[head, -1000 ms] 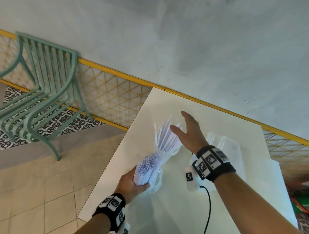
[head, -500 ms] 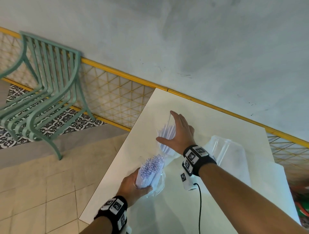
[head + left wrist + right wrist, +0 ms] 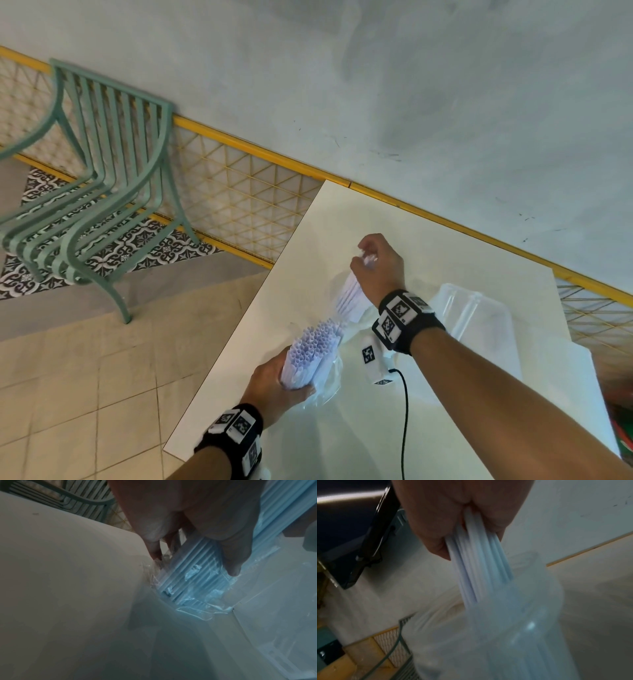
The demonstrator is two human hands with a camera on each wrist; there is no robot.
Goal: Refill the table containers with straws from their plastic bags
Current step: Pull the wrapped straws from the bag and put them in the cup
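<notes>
My left hand point(image 3: 274, 383) grips a thick bundle of white straws point(image 3: 313, 349) in its clear plastic bag point(image 3: 329, 380), low over the white table point(image 3: 445, 246). In the left wrist view the fingers point(image 3: 231, 555) wrap the bagged straws point(image 3: 192, 577). My right hand point(image 3: 375, 263) is raised over the table and pinches a small bunch of white straws point(image 3: 349, 298) near their tops. The right wrist view shows that bunch point(image 3: 477, 566) running down into the mouth of a blurred clear container or bag point(image 3: 522, 635); I cannot tell which.
A clear plastic container point(image 3: 479, 318) lies on the table right of my right wrist. A white marker block with a black cable point(image 3: 404, 411) sits between my arms. A green metal chair point(image 3: 99, 192) stands on the floor at left. The wall runs along the table's far edge.
My right hand, open above the straws a second ago, closed on a bunch of them and lifted it up. My left hand stayed put with the bagged bundle.
</notes>
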